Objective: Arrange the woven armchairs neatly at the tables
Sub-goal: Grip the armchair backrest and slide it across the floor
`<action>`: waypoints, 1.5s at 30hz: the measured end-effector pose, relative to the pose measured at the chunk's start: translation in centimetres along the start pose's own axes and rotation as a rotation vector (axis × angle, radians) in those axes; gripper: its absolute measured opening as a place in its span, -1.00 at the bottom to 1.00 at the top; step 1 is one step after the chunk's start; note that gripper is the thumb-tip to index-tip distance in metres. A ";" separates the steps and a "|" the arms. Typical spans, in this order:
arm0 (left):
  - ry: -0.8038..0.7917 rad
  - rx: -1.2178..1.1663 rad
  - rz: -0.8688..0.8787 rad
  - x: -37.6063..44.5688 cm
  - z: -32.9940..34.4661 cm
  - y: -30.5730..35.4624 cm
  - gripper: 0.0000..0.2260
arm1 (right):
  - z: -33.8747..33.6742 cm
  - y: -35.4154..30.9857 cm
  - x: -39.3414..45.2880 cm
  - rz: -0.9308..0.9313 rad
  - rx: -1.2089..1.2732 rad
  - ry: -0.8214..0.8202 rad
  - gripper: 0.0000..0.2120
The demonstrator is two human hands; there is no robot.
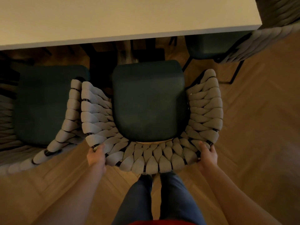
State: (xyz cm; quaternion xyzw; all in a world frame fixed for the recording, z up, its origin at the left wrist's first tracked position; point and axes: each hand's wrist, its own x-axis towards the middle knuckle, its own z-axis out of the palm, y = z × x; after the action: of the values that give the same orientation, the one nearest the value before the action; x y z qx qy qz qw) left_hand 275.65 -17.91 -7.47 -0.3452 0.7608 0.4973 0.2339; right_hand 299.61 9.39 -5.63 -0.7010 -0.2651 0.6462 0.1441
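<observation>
A woven armchair (151, 120), its curved back and arms wrapped in thick grey braided bands over a dark frame, faces a pale table (123, 21) with its dark green seat cushion just short of the table's edge. A second matching armchair (48, 111) stands on its left, armrests touching or nearly so. A third (227, 46) sits at the table's right corner, its seat tucked partly beneath the top.
</observation>
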 end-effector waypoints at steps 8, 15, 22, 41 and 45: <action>0.030 0.046 0.007 2.0 -0.5 2.0 -0.63 | 1.2 0.5 -1.5 0.031 0.048 -0.049 -0.63; 0.004 0.066 -0.005 2.2 -0.6 1.4 -0.60 | 1.1 0.2 -1.4 0.003 0.029 -0.028 -0.59; -0.026 0.061 -0.001 0.8 -0.8 0.4 -0.60 | -0.3 0.2 -0.9 -0.009 -0.032 -0.020 -0.56; -0.075 0.092 -0.043 -4.4 -3.2 -5.1 -0.68 | -7.2 3.9 -3.9 0.011 0.022 0.055 -0.55; -0.114 0.101 -0.015 -4.2 -1.8 -4.2 -0.71 | -7.2 3.0 -3.3 0.016 0.035 0.063 -0.58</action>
State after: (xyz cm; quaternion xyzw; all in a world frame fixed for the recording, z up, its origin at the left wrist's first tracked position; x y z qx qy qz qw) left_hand 281.58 -19.43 -6.32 -0.3099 0.7678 0.4752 0.2977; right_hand 307.15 6.12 -3.60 -0.7205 -0.2434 0.6295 0.1594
